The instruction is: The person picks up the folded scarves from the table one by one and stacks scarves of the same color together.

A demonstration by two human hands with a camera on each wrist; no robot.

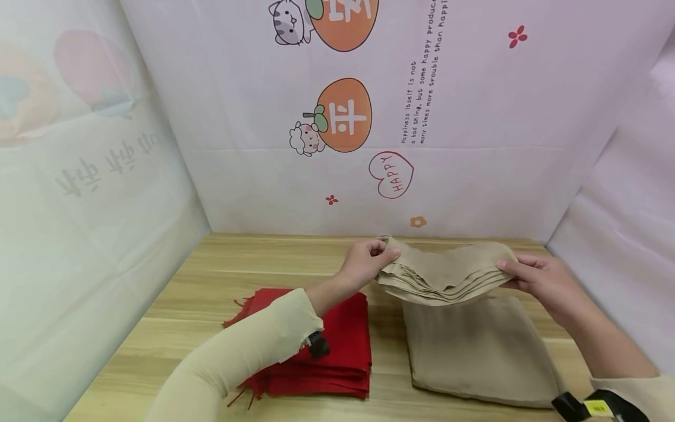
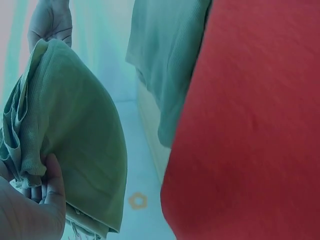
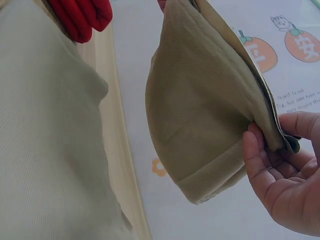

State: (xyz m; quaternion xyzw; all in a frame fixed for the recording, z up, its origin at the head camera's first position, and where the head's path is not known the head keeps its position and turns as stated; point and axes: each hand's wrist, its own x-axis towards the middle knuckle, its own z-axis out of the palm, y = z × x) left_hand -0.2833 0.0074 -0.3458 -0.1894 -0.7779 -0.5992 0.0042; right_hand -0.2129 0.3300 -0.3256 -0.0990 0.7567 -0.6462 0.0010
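Observation:
A folded beige cloth (image 1: 448,269) in several layers hangs between both hands above the table, sagging in the middle. My left hand (image 1: 366,261) pinches its left end, thumb on top. At the other end my right hand (image 1: 543,284) grips the edge between thumb and fingers. Below it lies another folded beige cloth (image 1: 480,357), flat on the table. In the right wrist view the held cloth (image 3: 205,105) droops from the right hand's fingers. The left wrist view shows the same cloth (image 2: 85,130) with both hands at its ends.
A folded stack of red cloth (image 1: 345,340) with fringed edges lies on the wooden table (image 1: 211,275), left of the flat beige cloth and partly under the left forearm. A printed white backdrop (image 1: 263,187) rises behind the table, with sheets at both sides.

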